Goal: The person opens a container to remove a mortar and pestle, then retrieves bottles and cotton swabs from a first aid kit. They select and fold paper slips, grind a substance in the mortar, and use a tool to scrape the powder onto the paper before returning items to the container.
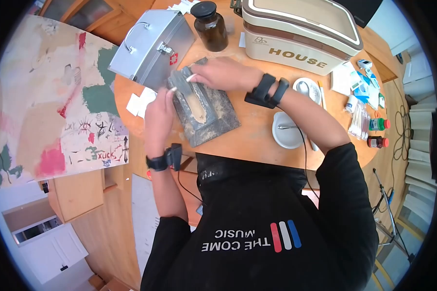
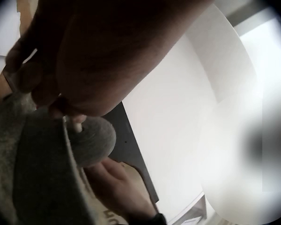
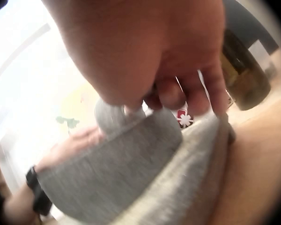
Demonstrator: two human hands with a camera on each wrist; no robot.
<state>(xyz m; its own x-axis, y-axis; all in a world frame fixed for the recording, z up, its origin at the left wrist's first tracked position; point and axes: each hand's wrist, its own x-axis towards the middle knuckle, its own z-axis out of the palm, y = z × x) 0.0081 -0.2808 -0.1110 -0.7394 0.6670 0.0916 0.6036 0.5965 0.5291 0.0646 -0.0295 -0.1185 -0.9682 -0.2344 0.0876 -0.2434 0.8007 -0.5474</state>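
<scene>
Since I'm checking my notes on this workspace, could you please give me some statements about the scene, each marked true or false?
1. The left grip and right grip hold the axle of a grey wheel on either side. True.
2. The silver case stands open. False: the silver case is closed.
3. The inside of the trough shows tan. True.
4. The dark jar lies on its side. False: the dark jar stands upright, its black lid on.
5. The box marked HOUSE is to the right of the dark jar. True.
</scene>
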